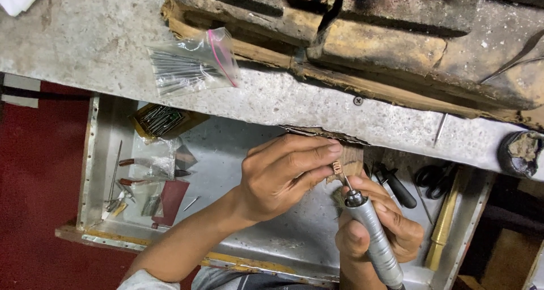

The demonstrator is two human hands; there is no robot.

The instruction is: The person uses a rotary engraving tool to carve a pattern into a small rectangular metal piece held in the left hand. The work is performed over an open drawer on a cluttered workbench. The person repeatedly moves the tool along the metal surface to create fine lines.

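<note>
Silver and slim, the rotary handpiece (pixel 374 239) sits in our right hand (pixel 379 227), which is wrapped firmly around its barrel near the right of the tray, the fine bit pointing up and away from us. That bit meets a small coppery metal piece (pixel 338 166), which we pinch between the thumb and fingertips of our left hand (pixel 280 177). We steady that left hand against the worn wooden bench pin (pixel 351 157) that juts out from the near edge of the bench, so the small piece sits just in front of the pin, about the middle of the scene.

Below both hands lies the metal catch tray (pixel 226 154), dusty and grey. At its left side we see red-handled pliers (pixel 150 165), a dark red card (pixel 170 199) and a few loose pins. To the right of our right hand lie a black-handled tool (pixel 396 185), black scissors (pixel 433 179) and a brass rod (pixel 445 222).

Farther off, on the pale bench top (pixel 85 35), a clear plastic bag of thin steel rods (pixel 190 63) lies to the left, and charred blocks (pixel 362 24) fill the far right.
</note>
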